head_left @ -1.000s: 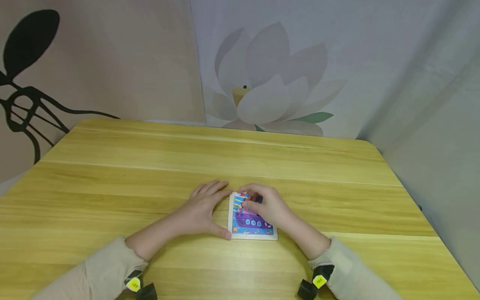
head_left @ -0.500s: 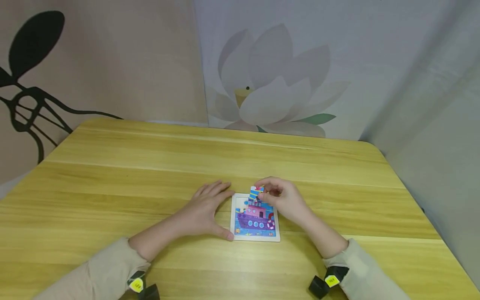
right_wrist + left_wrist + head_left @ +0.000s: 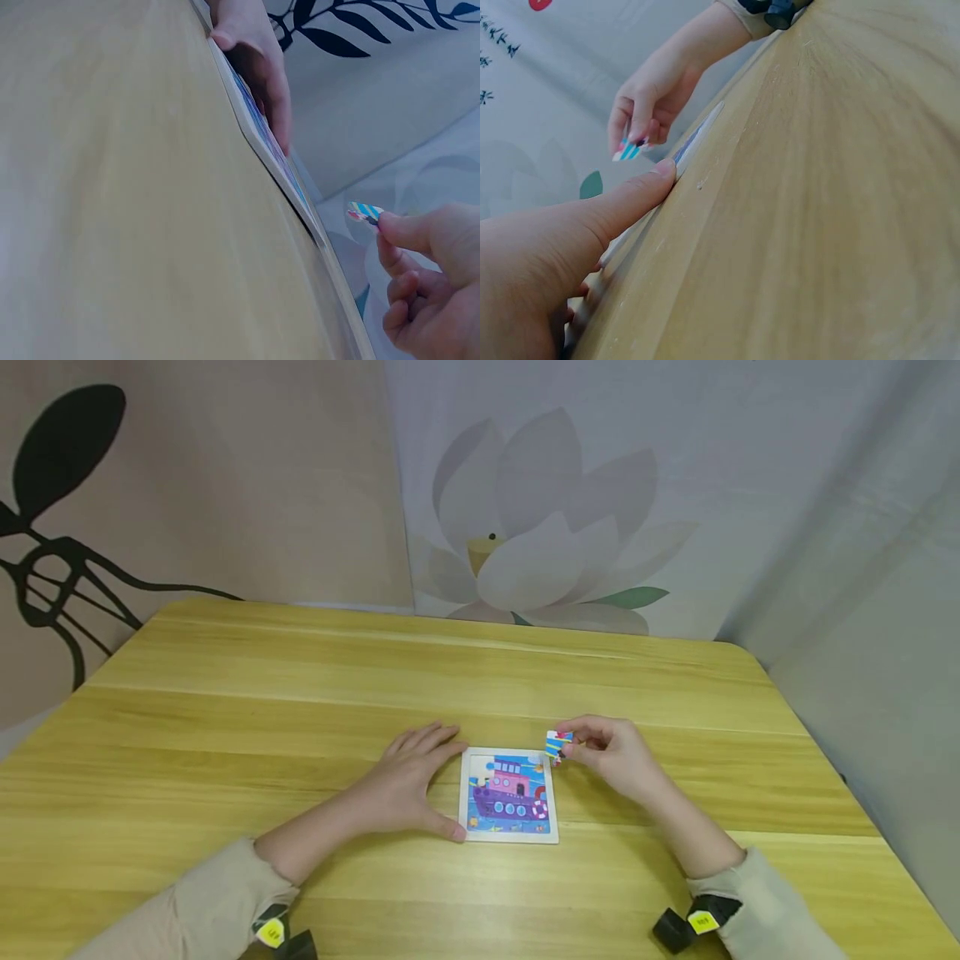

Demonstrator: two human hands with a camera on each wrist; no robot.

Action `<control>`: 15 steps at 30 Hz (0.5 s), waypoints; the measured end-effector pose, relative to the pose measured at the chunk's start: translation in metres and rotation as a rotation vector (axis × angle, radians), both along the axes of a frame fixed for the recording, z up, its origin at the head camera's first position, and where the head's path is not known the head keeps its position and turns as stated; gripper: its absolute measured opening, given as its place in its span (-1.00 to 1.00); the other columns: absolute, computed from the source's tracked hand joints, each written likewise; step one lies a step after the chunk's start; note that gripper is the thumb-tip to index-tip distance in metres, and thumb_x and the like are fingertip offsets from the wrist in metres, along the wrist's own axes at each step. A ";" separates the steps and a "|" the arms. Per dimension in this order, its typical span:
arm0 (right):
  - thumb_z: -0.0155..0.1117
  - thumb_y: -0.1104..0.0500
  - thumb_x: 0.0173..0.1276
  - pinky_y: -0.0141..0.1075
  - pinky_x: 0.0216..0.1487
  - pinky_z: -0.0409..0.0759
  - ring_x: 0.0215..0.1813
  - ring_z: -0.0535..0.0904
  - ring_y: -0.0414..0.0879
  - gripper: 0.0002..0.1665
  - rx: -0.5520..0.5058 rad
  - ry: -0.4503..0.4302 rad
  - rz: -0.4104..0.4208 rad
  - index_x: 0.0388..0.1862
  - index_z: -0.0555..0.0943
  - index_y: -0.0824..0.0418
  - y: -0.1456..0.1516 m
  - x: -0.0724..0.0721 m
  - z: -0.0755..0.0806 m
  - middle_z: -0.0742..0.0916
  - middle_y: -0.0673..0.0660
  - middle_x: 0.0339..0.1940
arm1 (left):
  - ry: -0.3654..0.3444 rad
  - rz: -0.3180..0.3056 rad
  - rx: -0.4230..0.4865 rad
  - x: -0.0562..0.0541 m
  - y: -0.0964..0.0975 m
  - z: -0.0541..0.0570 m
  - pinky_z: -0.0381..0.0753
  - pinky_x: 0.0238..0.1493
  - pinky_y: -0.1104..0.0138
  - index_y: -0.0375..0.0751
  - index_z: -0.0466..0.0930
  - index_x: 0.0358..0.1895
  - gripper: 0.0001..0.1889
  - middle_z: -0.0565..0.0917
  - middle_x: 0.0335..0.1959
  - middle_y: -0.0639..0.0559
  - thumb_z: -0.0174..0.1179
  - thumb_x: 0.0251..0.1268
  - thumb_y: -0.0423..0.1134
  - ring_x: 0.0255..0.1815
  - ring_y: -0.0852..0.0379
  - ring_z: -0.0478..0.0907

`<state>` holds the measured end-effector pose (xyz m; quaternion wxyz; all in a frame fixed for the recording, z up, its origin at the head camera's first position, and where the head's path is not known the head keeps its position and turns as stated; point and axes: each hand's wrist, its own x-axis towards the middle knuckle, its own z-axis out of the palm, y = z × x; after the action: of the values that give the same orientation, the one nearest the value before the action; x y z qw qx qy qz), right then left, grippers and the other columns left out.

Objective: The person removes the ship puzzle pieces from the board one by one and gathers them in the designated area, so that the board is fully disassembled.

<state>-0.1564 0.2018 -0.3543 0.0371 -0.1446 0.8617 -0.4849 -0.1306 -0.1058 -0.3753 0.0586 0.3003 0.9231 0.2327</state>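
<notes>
A jigsaw puzzle with a purple and pink ship lies in a white square frame on the table. Its upper left corner shows a pale gap where the backing is bare. My left hand lies at the frame's left side, thumb at the lower corner and fingertips at the upper one, fingers spread. Off the frame's upper right corner, my right hand pinches a blue and yellow striped puzzle piece between thumb and fingers. In the right wrist view the piece is held up above the table.
The wooden table extends around the puzzle on all sides. Behind it hangs a pale curtain printed with a lotus flower. Black camera mounts sit on both sleeves.
My right hand has lifted the striped piece from the puzzle's upper left and carried it right, past the frame's upper right corner. My left hand has stayed at the frame.
</notes>
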 end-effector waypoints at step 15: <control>0.31 0.37 0.26 -0.43 -0.59 0.27 -0.54 0.32 -0.19 -0.75 0.090 -0.031 0.044 -0.07 0.70 0.30 0.028 -0.008 -0.011 0.60 0.07 -0.50 | -0.003 -0.001 0.006 0.000 0.000 0.000 -0.26 0.42 -0.07 -0.14 0.19 0.46 0.26 0.05 0.51 -0.11 0.27 -0.38 0.56 0.51 -0.14 -0.16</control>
<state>-0.1640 0.2301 -0.3654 0.0674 -0.1541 0.8786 -0.4469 -0.1307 -0.1054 -0.3750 0.0590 0.3007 0.9221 0.2361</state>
